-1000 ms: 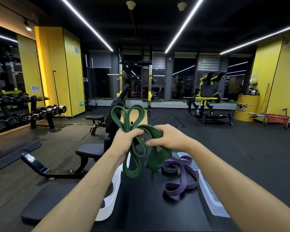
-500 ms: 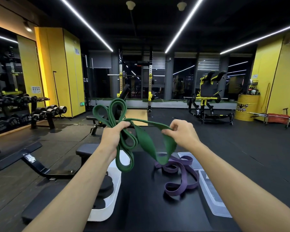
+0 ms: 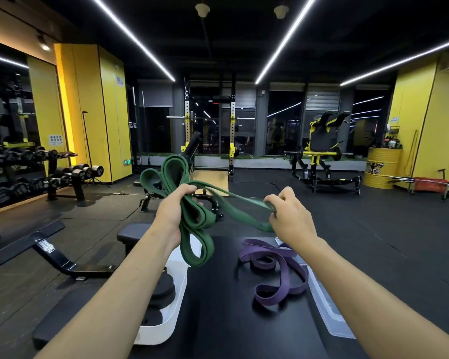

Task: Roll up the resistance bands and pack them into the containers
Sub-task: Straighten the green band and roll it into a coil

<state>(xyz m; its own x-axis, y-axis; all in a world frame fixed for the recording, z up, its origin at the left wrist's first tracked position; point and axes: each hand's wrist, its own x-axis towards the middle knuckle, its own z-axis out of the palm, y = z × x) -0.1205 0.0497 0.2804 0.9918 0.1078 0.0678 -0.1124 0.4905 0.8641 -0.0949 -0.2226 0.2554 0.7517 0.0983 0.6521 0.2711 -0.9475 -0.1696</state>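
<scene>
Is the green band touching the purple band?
Apart. Head view: the green band hangs clear of the purple band, with dark bench top showing between them.

Green band (image 3: pixel 192 221) held above the surface's (image 3: pixel 218 307) far edge, loops bunched in the left hand (image 3: pixel 170 216), one strand stretched to the right hand (image 3: pixel 290 218) (pinched there); purple band (image 3: pixel 266 299) lies tangled by the right edge, beside a clear container (image 3: pixel 329 312)
</scene>
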